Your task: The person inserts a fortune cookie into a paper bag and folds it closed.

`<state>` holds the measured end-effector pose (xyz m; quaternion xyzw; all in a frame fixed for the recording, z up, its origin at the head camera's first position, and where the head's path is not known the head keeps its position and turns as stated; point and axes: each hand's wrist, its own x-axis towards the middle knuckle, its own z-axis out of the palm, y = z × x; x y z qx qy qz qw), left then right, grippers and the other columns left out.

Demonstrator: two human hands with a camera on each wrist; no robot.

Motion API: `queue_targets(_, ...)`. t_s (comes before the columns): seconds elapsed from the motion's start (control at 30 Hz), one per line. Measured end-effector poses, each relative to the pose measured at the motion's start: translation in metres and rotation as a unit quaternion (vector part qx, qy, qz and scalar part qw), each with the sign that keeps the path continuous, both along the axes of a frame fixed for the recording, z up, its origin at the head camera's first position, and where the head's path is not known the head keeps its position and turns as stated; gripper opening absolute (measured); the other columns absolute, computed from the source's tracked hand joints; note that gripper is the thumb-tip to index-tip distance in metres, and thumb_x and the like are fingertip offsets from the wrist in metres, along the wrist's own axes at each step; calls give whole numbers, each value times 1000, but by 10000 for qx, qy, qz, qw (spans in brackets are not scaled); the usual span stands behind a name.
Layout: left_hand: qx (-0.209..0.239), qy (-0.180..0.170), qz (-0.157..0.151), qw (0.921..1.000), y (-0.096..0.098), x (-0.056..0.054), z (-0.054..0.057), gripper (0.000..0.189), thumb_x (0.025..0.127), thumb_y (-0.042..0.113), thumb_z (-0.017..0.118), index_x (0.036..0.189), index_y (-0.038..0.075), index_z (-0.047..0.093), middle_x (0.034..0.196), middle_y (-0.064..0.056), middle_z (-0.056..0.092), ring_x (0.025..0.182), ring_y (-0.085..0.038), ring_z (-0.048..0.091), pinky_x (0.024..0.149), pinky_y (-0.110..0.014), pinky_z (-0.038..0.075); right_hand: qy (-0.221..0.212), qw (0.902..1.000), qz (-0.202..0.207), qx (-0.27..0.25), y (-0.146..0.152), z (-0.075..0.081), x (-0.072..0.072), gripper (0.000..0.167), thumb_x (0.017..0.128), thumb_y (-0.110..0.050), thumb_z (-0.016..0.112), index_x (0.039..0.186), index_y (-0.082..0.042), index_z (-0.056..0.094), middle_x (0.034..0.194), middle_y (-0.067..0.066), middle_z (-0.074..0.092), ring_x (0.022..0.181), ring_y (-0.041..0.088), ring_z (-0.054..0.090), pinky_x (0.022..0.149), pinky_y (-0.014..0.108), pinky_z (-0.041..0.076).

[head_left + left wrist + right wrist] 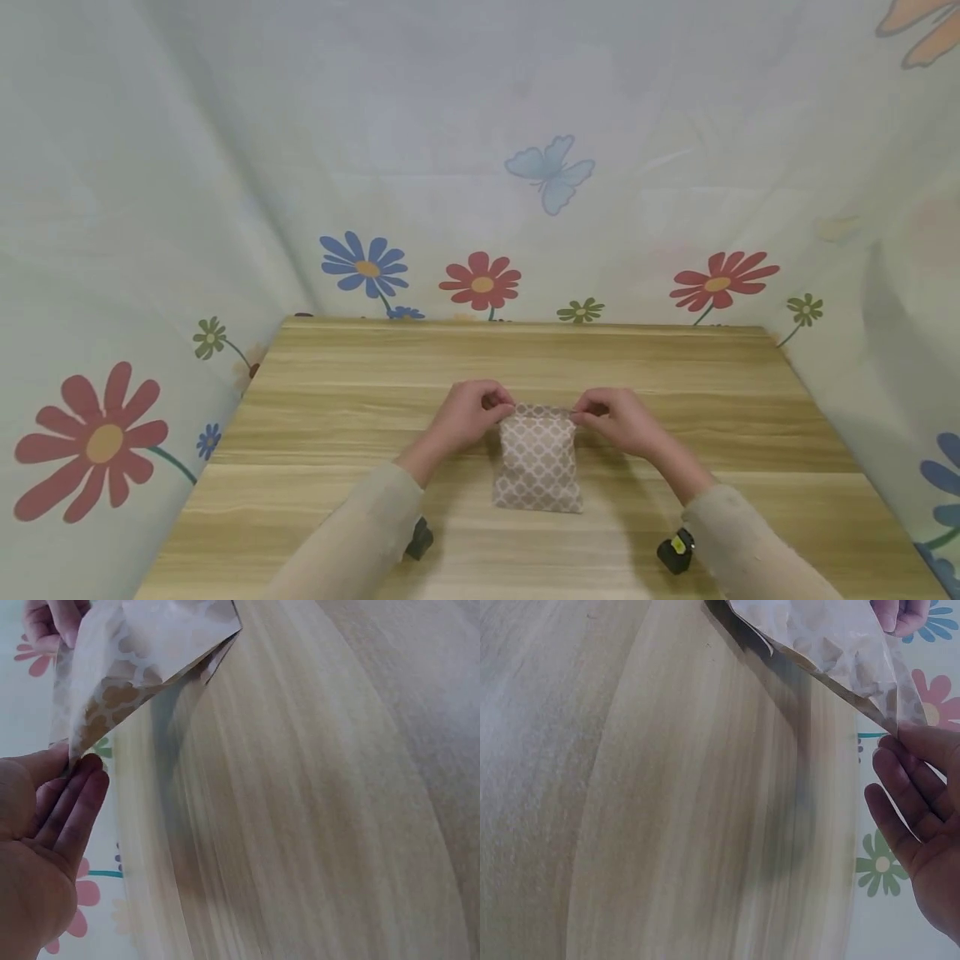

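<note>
A small paper bag (pixel 538 467) with a white-and-beige lattice print stands over the middle of the table, its upper edge folded over. My left hand (pixel 471 414) pinches the top left corner between thumb and fingers. At the opposite corner my right hand (pixel 617 421) pinches the paper the same way. From the left wrist view, the bag (pixel 142 645) slants up away from the thumb, its lower edge lifted over the wood. The right wrist view shows the bag's patterned side (pixel 825 645) and the right hand's lower fingers extended below the pinch. What the bag contains is hidden.
The wood-grain table (pixel 337 367) ends at a back edge against a hanging cloth (pixel 420 192) printed with flowers and butterflies. A black wrist device (pixel 677 552) with a yellow label sits by the right sleeve, another dark one (pixel 420 539) by the left sleeve.
</note>
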<state>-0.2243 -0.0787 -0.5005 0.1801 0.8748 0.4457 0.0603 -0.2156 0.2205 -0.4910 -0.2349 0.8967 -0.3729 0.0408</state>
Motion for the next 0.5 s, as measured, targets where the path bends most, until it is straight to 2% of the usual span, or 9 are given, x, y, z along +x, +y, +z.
queue_targets(0.13, -116, 129, -62, 9998, -1, 0, -2, 7, 99, 21, 79, 99, 14, 79, 89, 9, 72, 82, -12, 65, 76, -27, 59, 24, 10000, -66, 1, 1, -4, -1, 12, 100, -9, 74, 90, -16, 78, 90, -9, 74, 89, 11, 70, 84, 33, 62)
queue_targets(0.33, -270, 127, -174, 9994, 0, -2, -2, 4, 99, 15, 77, 96, 13, 78, 88, 8, 72, 82, -10, 65, 75, -27, 58, 45, 9995, -284, 97, 7, -6, -3, 10, 100, -10, 75, 92, -15, 78, 89, -8, 73, 88, 11, 69, 82, 33, 60)
queue_targets(0.5, -690, 521, -73, 9962, 3, -6, 1, 6, 99, 12, 76, 95, 16, 77, 90, 6, 73, 82, -9, 65, 77, -28, 59, 29, 9993, -321, 205, 5, -4, -8, 7, 101, -12, 74, 95, -14, 78, 89, -7, 73, 88, 12, 67, 82, 36, 60)
